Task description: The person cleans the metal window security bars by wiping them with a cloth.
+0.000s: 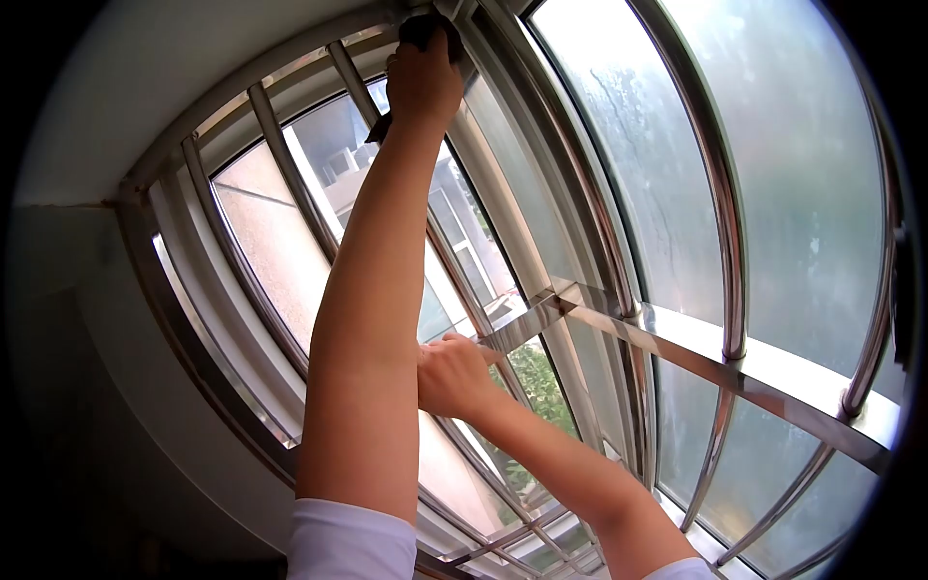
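Observation:
Raised high on the left side of the view, my left hand [425, 85] is closed on a black cloth [430, 34]. It presses the cloth near the top end of the metal window bars, and a dark corner of it hangs out below my wrist. Lower down, my right hand [456, 377] has its fingers wrapped round the flat metal crossbar [522, 327] of the window grille. My left forearm hides part of the bars and part of my right hand's fingertips.
Vertical metal bars [727, 222] run up both sides of the window corner. Frosted glass panes [802, 193] stand behind the right-hand bars. A pale ceiling [193, 77] lies above left. Buildings and green leaves [541, 387] show outside.

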### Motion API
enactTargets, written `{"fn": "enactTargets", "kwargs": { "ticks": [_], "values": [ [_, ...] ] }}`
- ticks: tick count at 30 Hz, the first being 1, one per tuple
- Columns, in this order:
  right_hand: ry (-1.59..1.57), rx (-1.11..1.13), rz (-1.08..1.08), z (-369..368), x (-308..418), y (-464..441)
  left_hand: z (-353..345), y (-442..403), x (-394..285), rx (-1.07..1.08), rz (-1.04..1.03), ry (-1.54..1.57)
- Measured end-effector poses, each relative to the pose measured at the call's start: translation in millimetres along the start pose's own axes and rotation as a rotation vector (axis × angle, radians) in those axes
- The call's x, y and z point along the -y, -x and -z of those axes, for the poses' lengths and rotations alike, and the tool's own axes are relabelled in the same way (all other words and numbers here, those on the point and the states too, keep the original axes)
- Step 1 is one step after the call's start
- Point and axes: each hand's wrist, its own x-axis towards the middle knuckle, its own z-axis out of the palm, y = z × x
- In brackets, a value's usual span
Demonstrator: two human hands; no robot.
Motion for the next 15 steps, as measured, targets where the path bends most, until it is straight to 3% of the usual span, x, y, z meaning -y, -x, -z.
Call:
{"fn": "enactTargets", "kwargs": {
  "ticks": [9,13,14,15],
  "values": [
    [0.066,0.045,-0.023,-0.3,0.3,-0.6,26.9,84.8,-36.0,0.151,-0.064,0.086],
    [0.043,-0.066,-0.016,-14.6,0.0,0.8,43.2,134.5,-59.5,0.250,-0.134,0.114],
    [-0.158,-0.281,-0.050,-15.4,5.8,-1.6,47.4,147.5,-66.4,0.283,-0.147,0.123],
    [-0.215,-0.221,-0.078,-12.6,5.2,-1.6,53.8,159.4,-73.4,0.315,-0.161,0.134]
  ]
}}
